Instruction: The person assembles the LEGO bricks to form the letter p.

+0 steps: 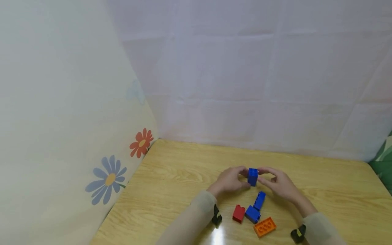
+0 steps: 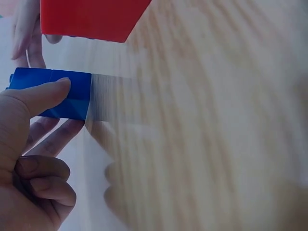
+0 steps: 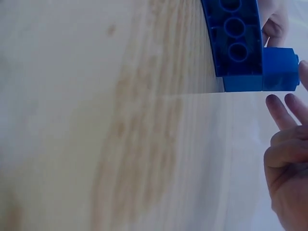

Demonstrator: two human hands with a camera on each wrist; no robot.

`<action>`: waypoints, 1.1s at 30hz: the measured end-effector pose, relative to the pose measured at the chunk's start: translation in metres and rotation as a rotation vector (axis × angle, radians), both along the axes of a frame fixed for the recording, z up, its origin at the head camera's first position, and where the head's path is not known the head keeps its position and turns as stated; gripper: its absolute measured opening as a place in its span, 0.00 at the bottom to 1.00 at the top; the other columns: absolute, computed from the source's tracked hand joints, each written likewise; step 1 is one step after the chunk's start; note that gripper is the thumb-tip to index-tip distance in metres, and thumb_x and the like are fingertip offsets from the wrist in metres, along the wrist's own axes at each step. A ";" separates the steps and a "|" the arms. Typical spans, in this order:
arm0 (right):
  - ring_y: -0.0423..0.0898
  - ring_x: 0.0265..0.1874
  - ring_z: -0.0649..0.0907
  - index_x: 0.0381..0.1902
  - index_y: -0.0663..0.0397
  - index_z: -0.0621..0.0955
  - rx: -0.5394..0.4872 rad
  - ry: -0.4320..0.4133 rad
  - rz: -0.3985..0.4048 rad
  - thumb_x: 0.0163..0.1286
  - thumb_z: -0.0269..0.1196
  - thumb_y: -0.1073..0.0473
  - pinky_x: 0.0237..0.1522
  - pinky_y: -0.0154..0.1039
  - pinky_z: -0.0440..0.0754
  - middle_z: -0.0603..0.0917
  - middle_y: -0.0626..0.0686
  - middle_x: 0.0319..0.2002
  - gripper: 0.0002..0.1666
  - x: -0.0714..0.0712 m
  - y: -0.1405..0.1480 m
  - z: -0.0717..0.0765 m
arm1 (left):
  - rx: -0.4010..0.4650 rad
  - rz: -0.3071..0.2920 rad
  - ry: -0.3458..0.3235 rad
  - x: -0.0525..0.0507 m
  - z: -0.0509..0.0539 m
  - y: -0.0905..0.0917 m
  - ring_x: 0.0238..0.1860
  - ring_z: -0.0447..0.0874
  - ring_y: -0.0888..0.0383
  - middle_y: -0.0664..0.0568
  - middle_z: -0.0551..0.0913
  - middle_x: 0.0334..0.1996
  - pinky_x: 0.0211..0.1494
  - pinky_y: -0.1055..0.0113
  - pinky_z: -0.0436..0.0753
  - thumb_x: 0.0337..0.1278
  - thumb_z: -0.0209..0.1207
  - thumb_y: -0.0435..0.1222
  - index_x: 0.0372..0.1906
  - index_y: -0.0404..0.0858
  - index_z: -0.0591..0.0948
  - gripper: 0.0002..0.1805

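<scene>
Two blue bricks, one on top of the other, form an upright stack point(image 1: 252, 177) point(image 2: 72, 107) point(image 3: 280, 70) on the table. My left hand point(image 1: 230, 181) point(image 2: 29, 159) grips its left side, thumb on one face and fingers on the opposite one; the other fingers are curled. At the stack's right side, my right hand point(image 1: 281, 185) point(image 3: 293, 168) holds its thumb and fingers apart around the upper brick; a small gap shows below the brick in the right wrist view. Contact of its thumb cannot be told.
Nearer the body lie a long blue brick point(image 1: 259, 200) point(image 3: 236, 38) on its side, another blue brick point(image 1: 252, 214), a red brick point(image 1: 238, 213) point(image 2: 91, 19) and an orange brick point(image 1: 264, 227) with its hollow underside up. A pale cloth wall point(image 1: 214, 119) stands behind the wooden table point(image 1: 171, 163).
</scene>
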State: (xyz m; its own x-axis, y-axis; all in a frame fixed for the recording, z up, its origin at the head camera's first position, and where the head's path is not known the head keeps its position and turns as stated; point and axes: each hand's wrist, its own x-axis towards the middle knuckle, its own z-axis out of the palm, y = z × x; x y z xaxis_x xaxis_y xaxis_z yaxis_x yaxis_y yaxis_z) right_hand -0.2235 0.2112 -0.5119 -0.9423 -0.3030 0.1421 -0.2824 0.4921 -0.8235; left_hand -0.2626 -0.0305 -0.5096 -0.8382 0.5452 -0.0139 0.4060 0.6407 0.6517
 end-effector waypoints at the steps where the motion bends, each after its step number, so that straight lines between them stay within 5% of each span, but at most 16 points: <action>1: 0.58 0.60 0.81 0.64 0.55 0.81 -0.001 -0.008 0.001 0.77 0.65 0.48 0.48 0.42 0.83 0.84 0.57 0.59 0.24 0.000 0.001 0.000 | 0.004 0.001 -0.002 0.000 0.000 0.000 0.57 0.82 0.61 0.65 0.86 0.51 0.66 0.54 0.75 0.62 0.72 0.49 0.56 0.52 0.84 0.20; 11: 0.61 0.62 0.79 0.62 0.57 0.81 0.034 -0.079 0.047 0.77 0.65 0.49 0.55 0.56 0.83 0.83 0.58 0.59 0.23 0.006 0.013 0.002 | 0.039 0.022 -0.002 0.000 -0.001 0.000 0.60 0.80 0.60 0.66 0.85 0.54 0.67 0.50 0.74 0.61 0.71 0.56 0.63 0.56 0.81 0.27; 17: 0.60 0.61 0.80 0.60 0.57 0.82 0.031 -0.137 0.150 0.77 0.65 0.52 0.51 0.49 0.84 0.84 0.57 0.58 0.20 0.009 0.019 0.005 | 0.062 0.048 0.006 0.001 0.003 0.000 0.60 0.80 0.59 0.67 0.85 0.54 0.66 0.50 0.76 0.61 0.71 0.56 0.64 0.55 0.81 0.28; 27: 0.68 0.66 0.74 0.61 0.55 0.83 0.075 -0.218 0.314 0.75 0.67 0.50 0.60 0.70 0.73 0.83 0.57 0.62 0.22 0.005 0.020 0.007 | 0.080 0.051 0.030 0.001 0.003 0.001 0.60 0.81 0.60 0.67 0.86 0.52 0.65 0.53 0.76 0.60 0.71 0.55 0.63 0.55 0.82 0.28; 33: 0.66 0.65 0.76 0.62 0.56 0.83 0.092 -0.222 0.413 0.76 0.66 0.51 0.62 0.70 0.72 0.85 0.54 0.60 0.22 0.001 0.019 0.002 | 0.106 0.047 0.032 0.002 0.005 0.003 0.59 0.81 0.61 0.66 0.85 0.52 0.66 0.54 0.76 0.61 0.71 0.55 0.63 0.53 0.82 0.27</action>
State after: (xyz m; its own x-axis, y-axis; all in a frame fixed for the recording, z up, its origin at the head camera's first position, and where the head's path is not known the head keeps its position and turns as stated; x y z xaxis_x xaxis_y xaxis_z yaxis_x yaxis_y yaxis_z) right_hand -0.2221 0.2299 -0.5101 -0.7449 -0.6605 -0.0943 -0.2919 0.4498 -0.8441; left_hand -0.2608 -0.0278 -0.5049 -0.8621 0.5021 0.0691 0.3986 0.5876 0.7042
